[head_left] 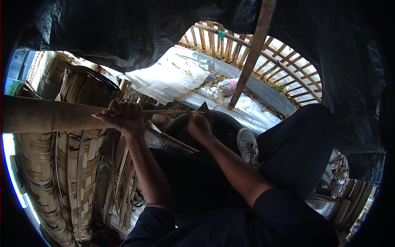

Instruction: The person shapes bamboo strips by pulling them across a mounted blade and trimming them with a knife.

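Note:
My left hand [127, 117] is closed on one end of a thin, pale bamboo strip [168, 111], right by the end of a thick bamboo pole [49, 115] that comes in from the left. The strip runs level to the right, toward my right hand [200, 124]. That hand is a closed fist with a dark, pointed knife blade [204, 108] rising above it, where the strip's far end meets it. The knife's handle is hidden in my fingers. Below and behind the fist is a dark, round-rimmed thing [226, 118], partly covered by my arm.
Tall woven bamboo baskets [84, 177] stand at the left, beside loose bamboo slats [125, 185]. Black plastic sheeting [115, 33] hangs overhead. A slanting wooden post [253, 53] rises ahead, before a bamboo lattice fence [284, 66]. My shoe [247, 144] rests close to my right forearm.

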Action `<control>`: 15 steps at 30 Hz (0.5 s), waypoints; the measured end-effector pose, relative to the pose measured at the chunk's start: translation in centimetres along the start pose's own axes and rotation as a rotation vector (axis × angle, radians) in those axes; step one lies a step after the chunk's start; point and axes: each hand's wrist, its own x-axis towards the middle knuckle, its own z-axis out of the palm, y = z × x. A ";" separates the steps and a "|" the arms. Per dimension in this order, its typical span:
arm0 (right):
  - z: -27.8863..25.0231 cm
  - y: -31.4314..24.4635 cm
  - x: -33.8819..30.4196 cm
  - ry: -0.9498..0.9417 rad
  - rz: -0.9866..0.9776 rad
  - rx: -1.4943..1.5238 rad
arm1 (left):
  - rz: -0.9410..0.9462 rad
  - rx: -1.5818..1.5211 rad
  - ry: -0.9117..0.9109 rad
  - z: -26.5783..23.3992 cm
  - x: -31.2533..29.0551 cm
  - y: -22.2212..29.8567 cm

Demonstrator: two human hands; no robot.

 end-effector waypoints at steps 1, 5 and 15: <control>0.4 3.3 -0.5 -0.038 0.146 0.029 | 0.004 -0.002 -0.008 0.0 0.0 -0.2; 2.1 4.5 -0.9 0.047 0.117 0.059 | -0.037 -0.053 -0.065 0.7 0.3 -1.2; 1.4 6.1 -0.5 0.030 -0.075 -0.059 | 0.003 -0.008 0.039 -0.8 0.3 0.0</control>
